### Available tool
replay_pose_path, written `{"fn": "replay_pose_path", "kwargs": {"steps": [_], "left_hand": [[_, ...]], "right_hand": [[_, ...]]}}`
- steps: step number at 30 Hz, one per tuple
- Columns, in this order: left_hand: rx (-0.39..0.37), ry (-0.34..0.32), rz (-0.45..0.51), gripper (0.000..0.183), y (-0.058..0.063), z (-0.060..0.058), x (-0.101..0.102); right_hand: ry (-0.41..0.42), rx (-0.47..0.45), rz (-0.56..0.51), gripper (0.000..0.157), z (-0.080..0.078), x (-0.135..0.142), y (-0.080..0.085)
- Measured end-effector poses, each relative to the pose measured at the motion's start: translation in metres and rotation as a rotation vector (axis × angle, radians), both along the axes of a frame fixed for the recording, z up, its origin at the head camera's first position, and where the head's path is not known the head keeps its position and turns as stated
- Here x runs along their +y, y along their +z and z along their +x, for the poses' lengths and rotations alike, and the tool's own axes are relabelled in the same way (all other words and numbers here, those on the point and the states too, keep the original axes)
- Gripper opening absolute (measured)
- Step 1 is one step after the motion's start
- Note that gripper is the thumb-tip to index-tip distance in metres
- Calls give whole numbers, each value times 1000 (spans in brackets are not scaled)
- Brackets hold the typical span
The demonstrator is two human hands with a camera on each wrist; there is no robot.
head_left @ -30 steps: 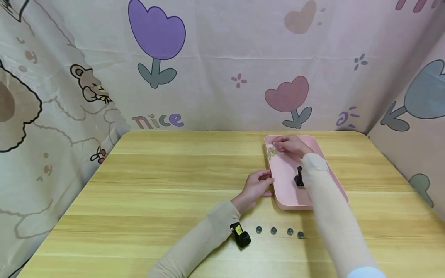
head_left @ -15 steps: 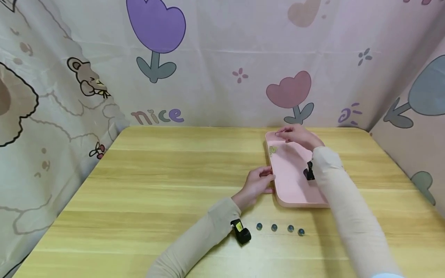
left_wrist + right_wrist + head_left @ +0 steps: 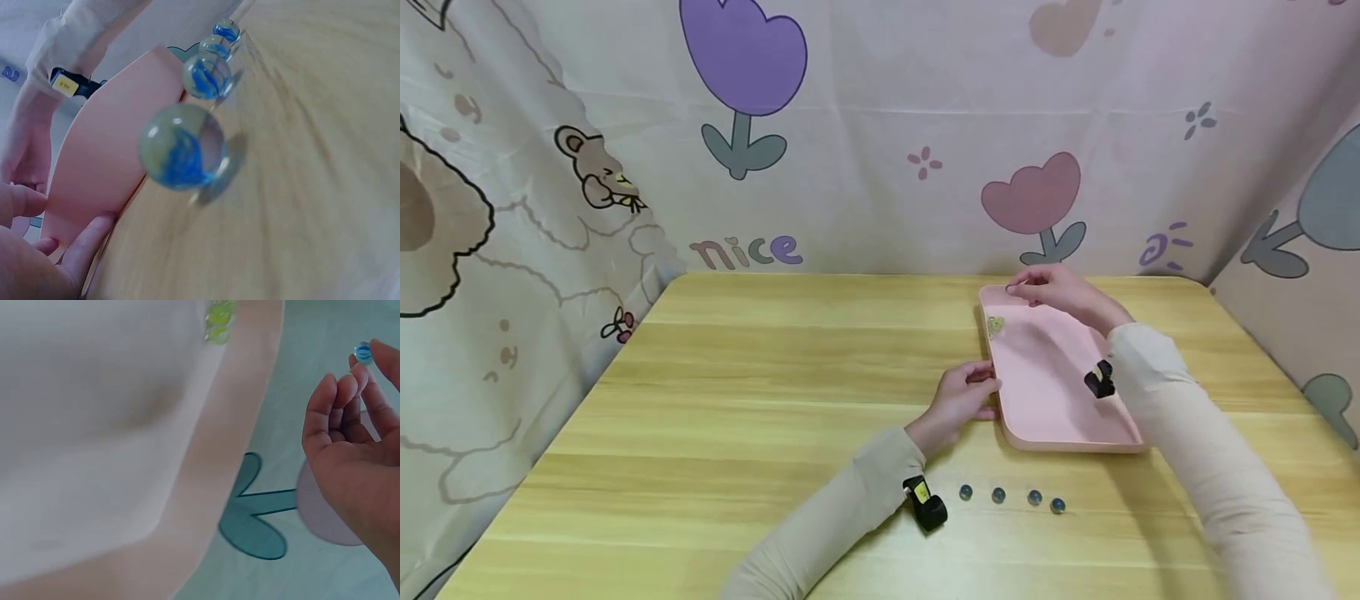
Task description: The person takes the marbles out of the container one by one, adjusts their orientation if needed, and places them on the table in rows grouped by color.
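Note:
My left hand [image 3: 953, 404] grips the left side of a pink tray [image 3: 1052, 443], its fingers at the tray's wall in the left wrist view. Over the tray's far end is my right hand [image 3: 1067, 296]. Between its thumb and index finger it pinches a clear marble [image 3: 363, 353] with blue inside, as the right wrist view shows. A small cluster of yellow-green marbles [image 3: 220, 319] lies in the tray along its left wall. Several clear marbles with blue swirls [image 3: 182, 147] sit in a row on the table, just in front of the tray.
The wooden table [image 3: 775, 375] ends at a printed cloth backdrop [image 3: 865, 167], close behind the tray. A black wrist camera [image 3: 927, 504] on the left sleeve is beside the marble row. Another black camera [image 3: 1101, 379] hangs from the right sleeve over the tray.
My right hand has moved toward the far end of the tray and a little right, its forearm swinging right. The left hand stays at the tray's side, and the marble row looks unchanged.

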State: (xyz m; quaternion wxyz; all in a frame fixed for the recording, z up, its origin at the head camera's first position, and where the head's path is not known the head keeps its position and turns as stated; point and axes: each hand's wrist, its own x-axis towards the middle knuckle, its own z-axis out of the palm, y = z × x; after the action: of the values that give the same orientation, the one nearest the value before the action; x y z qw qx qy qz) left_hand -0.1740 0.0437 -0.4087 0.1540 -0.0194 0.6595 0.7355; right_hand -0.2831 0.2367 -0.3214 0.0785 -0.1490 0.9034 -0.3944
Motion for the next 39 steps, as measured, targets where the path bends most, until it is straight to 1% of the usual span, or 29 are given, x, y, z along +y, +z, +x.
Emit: {"fn": "replay_pose_path", "kwargs": {"steps": [4, 8, 13, 18, 20, 26, 34, 39], "left_hand": [[-5, 1, 3, 38, 2, 1, 0], [3, -1, 4, 38, 3, 1, 1], [6, 4, -13, 38, 4, 2, 1], [-5, 18, -13, 37, 3, 2, 1], [-12, 18, -7, 37, 2, 1, 1], [0, 13, -4, 36, 0, 1, 1], [2, 19, -12, 37, 0, 1, 0], [-6, 19, -8, 37, -1, 1, 1]], "right_hand": [[0, -10, -18, 40, 12, -1, 12], [-25, 1, -24, 39, 25, 2, 24], [-5, 28, -9, 37, 41, 8, 29], [7, 49, -3, 35, 60, 11, 25], [21, 59, -21, 32, 67, 12, 22], [67, 128, -72, 20, 85, 15, 15], [81, 93, -102, 18, 110, 25, 5], [127, 112, -118, 15, 123, 32, -5]]}}
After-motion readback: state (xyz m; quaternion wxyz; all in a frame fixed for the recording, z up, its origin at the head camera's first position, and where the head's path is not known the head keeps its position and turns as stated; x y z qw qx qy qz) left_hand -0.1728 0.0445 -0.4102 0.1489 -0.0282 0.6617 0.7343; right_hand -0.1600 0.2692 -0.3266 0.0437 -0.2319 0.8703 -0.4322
